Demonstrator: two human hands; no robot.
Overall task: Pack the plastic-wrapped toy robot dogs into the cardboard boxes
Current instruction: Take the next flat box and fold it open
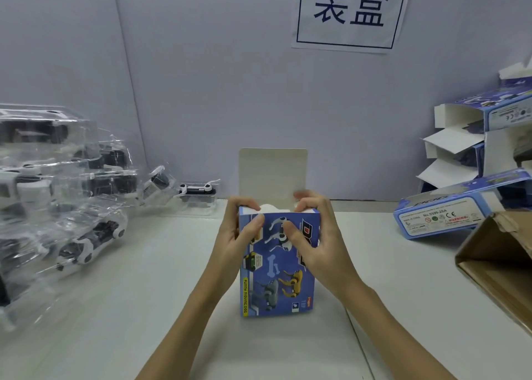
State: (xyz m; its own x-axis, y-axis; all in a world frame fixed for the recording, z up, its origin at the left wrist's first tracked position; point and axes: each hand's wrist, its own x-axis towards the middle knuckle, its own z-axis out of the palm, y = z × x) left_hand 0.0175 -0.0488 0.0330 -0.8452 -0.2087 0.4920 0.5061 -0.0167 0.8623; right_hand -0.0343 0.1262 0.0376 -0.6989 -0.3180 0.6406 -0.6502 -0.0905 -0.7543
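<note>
A blue printed cardboard box [276,276] stands upright on the table in the middle, its top lid flap [273,175] raised behind it. My left hand [239,235] grips the box's upper left side, thumb on the front face and fingers curled over the top edge. My right hand [313,235] grips the upper right side the same way, fingers bent onto the small white side flaps at the opening. What is inside the box is hidden. Plastic-wrapped black-and-white toy robot dogs [86,244] lie piled at the left.
One wrapped dog [198,191] lies alone by the back wall. Open blue boxes [472,137] are stacked at the right, with another blue box [443,218] lying on its side. A brown carton [501,261] sits at the right edge. A paper sign hangs on the wall.
</note>
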